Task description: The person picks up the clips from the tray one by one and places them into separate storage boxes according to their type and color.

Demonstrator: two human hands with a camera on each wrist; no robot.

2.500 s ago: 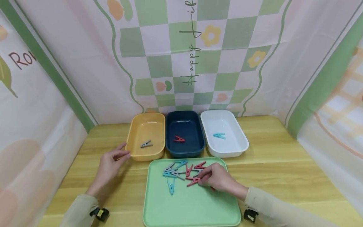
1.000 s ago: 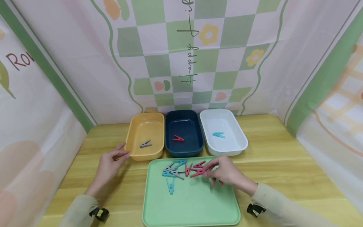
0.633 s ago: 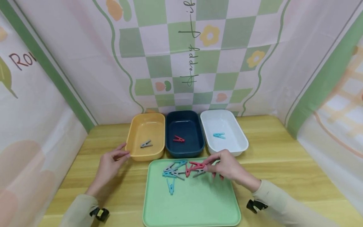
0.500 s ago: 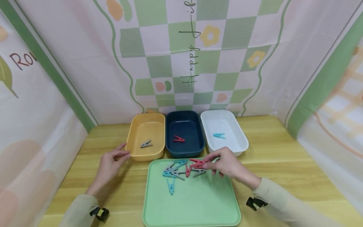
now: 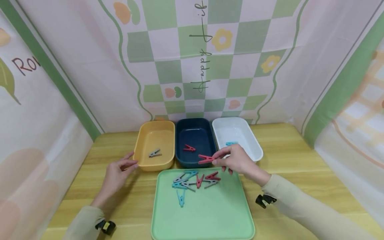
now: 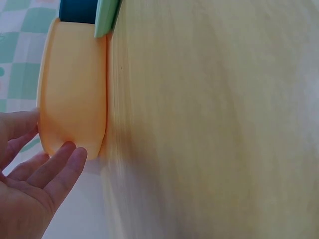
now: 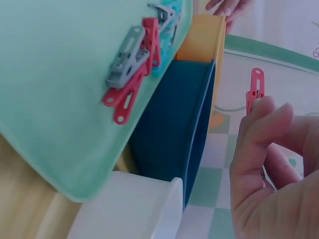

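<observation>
Right hand (image 5: pixel 237 162): thumb and fingers pinch red clothespin (image 5: pixel 205 159) above navy bin (image 5: pixel 195 135) | Left hand (image 5: pixel 115 173): fingers loosely extended, touching corner of yellow bin (image 5: pixel 157 138) | other clothespins (image 5: pixel 199 182) on green tray (image 5: pixel 204 216)

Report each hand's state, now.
Left hand: open, touching the rounded yellow plastic bin.
Right hand: closed, pinching a V-shaped red plastic clothespin.

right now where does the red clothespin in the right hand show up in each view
Head: the red clothespin is just below and right of centre, in the right hand, seen against the navy bin's near end.
Left wrist: not in it.
Right wrist: upper right, at the fingertips.
Shared landmark: the yellow bin, in all three views.
</observation>
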